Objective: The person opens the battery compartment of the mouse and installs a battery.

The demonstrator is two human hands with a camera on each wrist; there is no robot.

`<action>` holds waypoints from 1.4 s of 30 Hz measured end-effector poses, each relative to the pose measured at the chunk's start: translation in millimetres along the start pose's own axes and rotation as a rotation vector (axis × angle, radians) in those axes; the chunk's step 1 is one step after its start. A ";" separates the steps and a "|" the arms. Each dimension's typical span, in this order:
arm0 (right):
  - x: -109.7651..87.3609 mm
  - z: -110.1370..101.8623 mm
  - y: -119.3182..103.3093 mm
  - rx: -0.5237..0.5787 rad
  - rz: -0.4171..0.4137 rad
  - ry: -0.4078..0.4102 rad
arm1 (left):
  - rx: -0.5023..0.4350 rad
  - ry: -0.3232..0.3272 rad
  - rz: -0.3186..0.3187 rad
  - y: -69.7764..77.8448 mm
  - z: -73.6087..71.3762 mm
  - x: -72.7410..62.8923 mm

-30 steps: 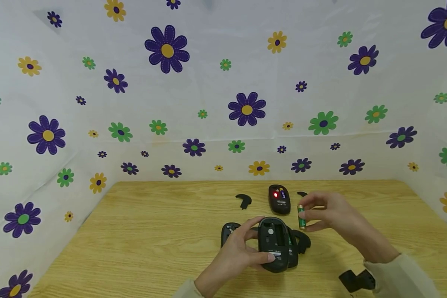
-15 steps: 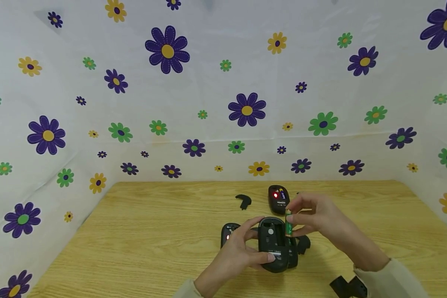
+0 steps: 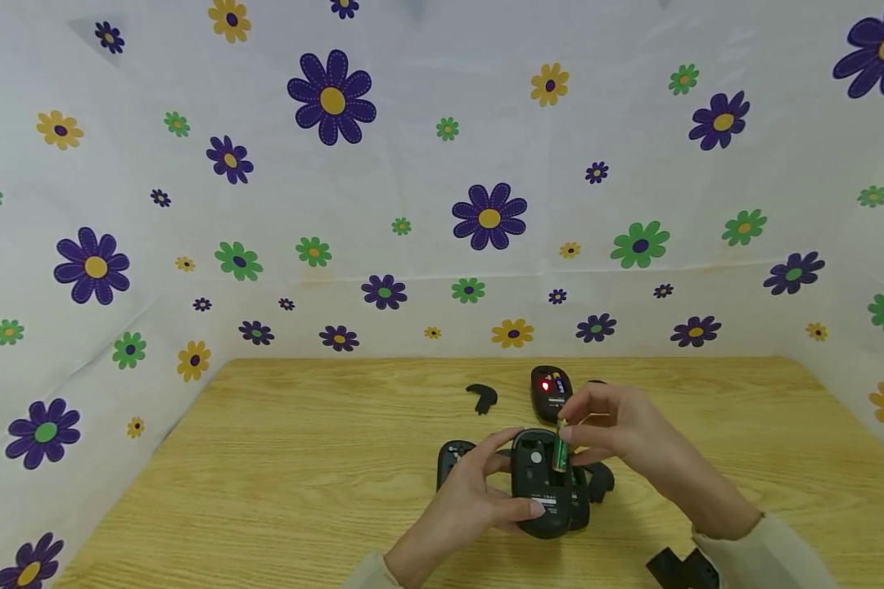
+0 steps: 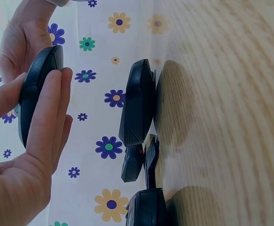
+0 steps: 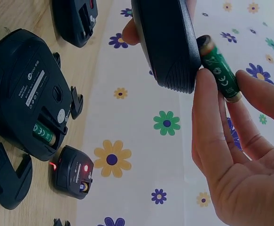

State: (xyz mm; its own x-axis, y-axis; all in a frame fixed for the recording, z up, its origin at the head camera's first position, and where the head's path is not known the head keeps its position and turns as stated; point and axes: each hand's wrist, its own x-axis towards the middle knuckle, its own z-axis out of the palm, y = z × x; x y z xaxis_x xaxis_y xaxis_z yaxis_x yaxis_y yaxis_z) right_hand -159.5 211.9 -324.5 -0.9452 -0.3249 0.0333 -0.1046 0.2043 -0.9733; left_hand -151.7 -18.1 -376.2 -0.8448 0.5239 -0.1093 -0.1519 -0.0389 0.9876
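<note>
My left hand (image 3: 466,505) holds a black computer mouse (image 3: 541,495) raised, its underside turned up and the battery slot uncovered. Thumb and fingers grip its sides, as the left wrist view also shows. Between the thumb and fingers of my right hand (image 3: 622,429) is a green AA battery (image 5: 220,68). In the head view the battery overlaps the slot, tilted; in the right wrist view its dark end is right at the mouse's edge. Below on the table another upturned mouse (image 5: 28,89) has a green battery (image 5: 43,133) in its slot.
Farther back lies an upturned mouse (image 3: 551,393) with a red light on. Another mouse (image 3: 453,458) is partly behind my left hand. Loose black battery covers (image 3: 482,397) lie around, one cover (image 3: 600,481) right of the mice. Black pieces (image 3: 683,568) lie near my right sleeve.
My right hand has moved left with the battery, from beside the held mouse to over its slot. The left hand and its mouse have stayed in place.
</note>
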 end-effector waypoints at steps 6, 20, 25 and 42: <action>-1.4 2.4 0.3 -0.030 -0.004 -0.002 | -0.002 0.002 0.002 0.0 -0.2 -0.3; -3.5 5.2 3.9 -0.088 0.046 0.074 | 0.010 0.012 -0.011 0.4 -0.2 0.1; -6.4 8.2 14.1 0.003 0.121 0.022 | 0.005 0.016 0.004 1.0 1.2 1.0; -7.2 27.9 40.0 0.200 0.232 -0.046 | 0.163 0.060 0.107 -5.7 3.0 6.2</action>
State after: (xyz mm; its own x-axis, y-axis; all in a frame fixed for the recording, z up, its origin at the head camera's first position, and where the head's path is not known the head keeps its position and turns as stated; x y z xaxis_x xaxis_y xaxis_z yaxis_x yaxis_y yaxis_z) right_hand -148.3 196.7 -370.0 -0.9213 -0.3332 -0.2005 0.1793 0.0936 -0.9793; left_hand -154.5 -12.0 -382.2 -0.8816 0.4719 -0.0039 0.0216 0.0486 0.9986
